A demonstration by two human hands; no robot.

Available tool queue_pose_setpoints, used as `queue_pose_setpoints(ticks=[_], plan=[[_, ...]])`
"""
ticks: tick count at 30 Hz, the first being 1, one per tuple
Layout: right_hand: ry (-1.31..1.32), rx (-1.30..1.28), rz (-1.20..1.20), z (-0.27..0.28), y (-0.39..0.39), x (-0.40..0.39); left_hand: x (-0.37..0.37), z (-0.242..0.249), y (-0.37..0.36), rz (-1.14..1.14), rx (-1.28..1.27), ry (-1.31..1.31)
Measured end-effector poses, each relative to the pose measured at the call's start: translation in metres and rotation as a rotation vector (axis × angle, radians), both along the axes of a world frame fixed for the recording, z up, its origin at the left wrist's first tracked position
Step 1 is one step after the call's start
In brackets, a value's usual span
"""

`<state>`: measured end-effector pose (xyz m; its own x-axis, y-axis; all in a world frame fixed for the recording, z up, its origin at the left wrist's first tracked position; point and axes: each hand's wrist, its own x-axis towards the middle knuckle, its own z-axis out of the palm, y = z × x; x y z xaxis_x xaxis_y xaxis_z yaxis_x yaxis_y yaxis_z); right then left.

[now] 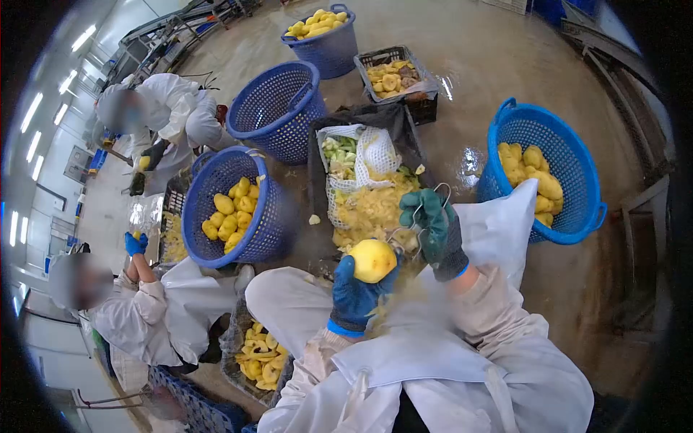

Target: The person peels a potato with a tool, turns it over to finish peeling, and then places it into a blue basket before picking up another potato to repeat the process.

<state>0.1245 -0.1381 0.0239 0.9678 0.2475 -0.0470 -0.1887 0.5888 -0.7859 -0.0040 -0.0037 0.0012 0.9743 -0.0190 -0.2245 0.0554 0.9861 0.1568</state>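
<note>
A peeled yellow fruit (372, 260) rests in my left hand (359, 294), which wears a blue glove with its fingers wrapped round the underside. My right hand (433, 229), in a green and dark glove, is closed on a bent metal wire tool (406, 238) just right of the fruit. Below and beyond both hands, yellow peelings (368, 209) fill part of a dark-lined crate (315, 177), beside white netting (377, 153) and green pieces (339, 154).
A blue basket (593, 189) of yellow fruit stands right. Purple baskets (278, 216), (289, 123) stand left and ahead. Crates of yellow pieces lie ahead (415, 90) and by my left leg (261, 357). Two people (137, 325), (173, 105) in white work at left.
</note>
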Motion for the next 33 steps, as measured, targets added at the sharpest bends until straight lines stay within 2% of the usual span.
queue_pose_setpoints(ticks=[2, 4, 7, 8, 11, 12, 14, 17, 19, 20, 23, 24, 25, 26, 28, 31, 33], plan=[[-0.347, -0.216, 0.041, 0.011, -0.001, -0.016, 0.002, 0.005, -0.004, 0.058, 0.069, 0.051], [-0.295, -0.207, 0.185, 0.024, 0.002, -0.025, 0.003, 0.008, -0.008, 0.055, 0.091, 0.033], [-0.133, -0.087, -0.047, -0.032, 0.004, 0.014, -0.001, 0.011, -0.012, 0.102, 0.129, 0.09], [-0.274, -0.193, -0.132, -0.029, -0.002, 0.024, -0.002, 0.012, -0.012, 0.132, 0.143, 0.117], [-0.353, -0.361, -0.096, -0.028, -0.006, 0.015, -0.004, 0.0, -0.011, 0.192, 0.339, 0.113], [-0.344, -0.051, 0.032, -0.01, 0.008, -0.002, -0.004, 0.003, -0.014, 0.178, 0.404, 0.095], [-0.228, -0.146, 0.014, -0.043, 0.009, 0.012, -0.005, 0.013, -0.013, 0.147, 0.544, 0.048], [-0.153, -0.156, -0.015, -0.059, 0.002, 0.038, -0.008, 0.013, -0.007, 0.18, 0.561, 0.031], [-0.131, -0.083, -0.03, -0.062, -0.003, 0.029, -0.01, 0.014, -0.01, 0.244, 0.777, 0.07], [-0.269, -0.082, 0.077, -0.032, 0.006, 0.01, -0.009, 0.014, -0.011, 0.268, 0.908, 0.087], [-0.159, -0.097, 0.072, -0.044, 0.012, 0.016, -0.009, 0.027, -0.012, 0.31, 1.208, 0.049], [0.155, 0.184, 0.106, -0.056, 0.009, 0.034, -0.008, 0.031, -0.01, 0.335, 1.291, 0.027], [0.092, 0.113, 0.127, -0.071, 0.01, 0.038, -0.004, 0.032, -0.006, 0.382, 1.389, -0.017], [0.037, 0.035, 0.15, -0.056, 0.01, 0.033, -0.002, 0.031, -0.004, 0.428, 1.48, -0.052], [0.11, 0.114, 0.213, -0.024, 0.016, 0.003, -0.007, 0.029, -0.004, 0.475, 1.629, -0.114], [-0.179, -0.16, 0.009, -0.054, 0.016, 0.018, -0.005, 0.027, -0.008, 0.343, 1.09, 0.032], [0.015, 0.335, 0.214, -0.039, 0.02, 0.031, 0.002, 0.029, -0.007, 0.284, 0.683, 0.046]])
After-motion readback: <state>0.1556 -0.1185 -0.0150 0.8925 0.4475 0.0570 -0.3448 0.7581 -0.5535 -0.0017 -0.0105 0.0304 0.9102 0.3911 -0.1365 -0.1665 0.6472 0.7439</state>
